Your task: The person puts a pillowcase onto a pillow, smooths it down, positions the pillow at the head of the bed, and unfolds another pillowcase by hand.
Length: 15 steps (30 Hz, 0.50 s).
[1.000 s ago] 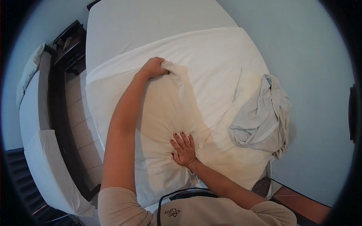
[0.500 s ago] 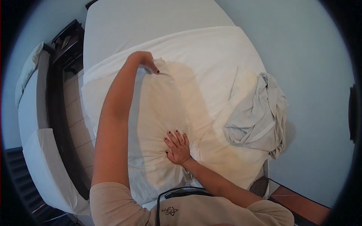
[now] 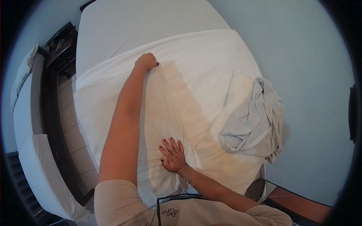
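A pale, pillow-like item [image 3: 160,109] lies lengthwise in front of me on the bed; I cannot tell exactly what it is. At its far end my left hand [image 3: 148,61] is closed on a corner, with the arm stretched out along its left side. My right hand [image 3: 174,156] presses flat on the near part, fingers spread, and creases run out from under it. Beneath is a rumpled white bed cover [image 3: 211,56], turned back across the mattress.
A crumpled light grey cloth [image 3: 256,124] lies at the bed's right side, beside the wall [image 3: 313,94]. To the left are a tiled floor strip [image 3: 77,139], a dark nightstand [image 3: 62,47] and a second bed [image 3: 28,113]. A grey sheet [image 3: 151,19] covers the far mattress.
My left hand has curled into a tighter grip, and its arm has swung slightly right. My right hand stays flat on the pillow-like item. The view has shifted a little.
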Each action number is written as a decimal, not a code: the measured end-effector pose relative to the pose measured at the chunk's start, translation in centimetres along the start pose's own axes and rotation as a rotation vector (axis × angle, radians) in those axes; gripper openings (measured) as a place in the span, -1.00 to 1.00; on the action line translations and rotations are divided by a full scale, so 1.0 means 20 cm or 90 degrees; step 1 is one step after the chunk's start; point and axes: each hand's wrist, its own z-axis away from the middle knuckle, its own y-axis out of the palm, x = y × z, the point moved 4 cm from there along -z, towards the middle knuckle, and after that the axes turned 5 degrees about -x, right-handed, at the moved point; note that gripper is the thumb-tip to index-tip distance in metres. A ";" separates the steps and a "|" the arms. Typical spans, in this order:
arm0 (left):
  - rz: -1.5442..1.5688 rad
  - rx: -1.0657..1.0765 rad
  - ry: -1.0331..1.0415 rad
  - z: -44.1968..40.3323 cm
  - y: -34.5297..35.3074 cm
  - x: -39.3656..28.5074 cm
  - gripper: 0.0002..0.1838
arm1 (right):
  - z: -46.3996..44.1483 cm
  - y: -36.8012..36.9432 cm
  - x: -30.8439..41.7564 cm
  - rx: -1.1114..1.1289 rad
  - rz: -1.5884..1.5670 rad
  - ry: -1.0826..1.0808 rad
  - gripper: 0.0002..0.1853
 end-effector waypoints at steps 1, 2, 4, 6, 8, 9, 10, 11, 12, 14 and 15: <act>-0.002 -0.001 0.002 0.02 0.03 0.02 -0.64 | -0.01 0.00 -0.01 -0.001 -0.001 -0.001 -0.37; 0.033 -0.051 -0.006 0.04 0.06 0.04 -0.65 | -0.01 0.00 0.00 -0.002 -0.003 0.000 -0.36; 0.066 -0.094 -0.014 0.05 0.09 0.09 -0.66 | -0.02 0.01 -0.01 -0.002 0.001 0.002 -0.36; 0.006 -0.250 -0.074 0.12 -0.13 0.07 -0.66 | -0.01 0.00 0.00 0.002 0.005 -0.002 -0.36; 0.025 -0.265 -0.141 0.22 -0.33 0.02 -0.65 | -0.01 0.00 0.00 -0.009 0.008 -0.008 -0.35; 0.069 -0.292 -0.144 0.25 -0.40 0.04 -0.67 | -0.01 0.00 0.00 -0.010 0.006 -0.012 -0.35; 0.065 -0.296 -0.145 0.30 -0.44 0.05 -0.67 | -0.01 0.00 0.00 -0.008 0.008 -0.012 -0.35; 0.149 -0.315 -0.038 0.40 -0.48 0.03 -0.67 | -0.01 0.00 0.00 -0.005 0.008 -0.012 -0.34; 0.231 -0.330 0.069 0.54 -0.52 0.00 -0.66 | -0.01 0.00 0.00 -0.007 0.001 -0.015 -0.34; 0.093 -0.447 0.189 0.97 -0.59 -0.12 -0.53 | -0.01 -0.01 0.00 -0.004 0.008 -0.011 -0.34; -0.031 -0.464 0.128 1.21 -0.58 -0.18 -0.46 | -0.02 -0.01 0.01 -0.003 0.000 -0.018 -0.34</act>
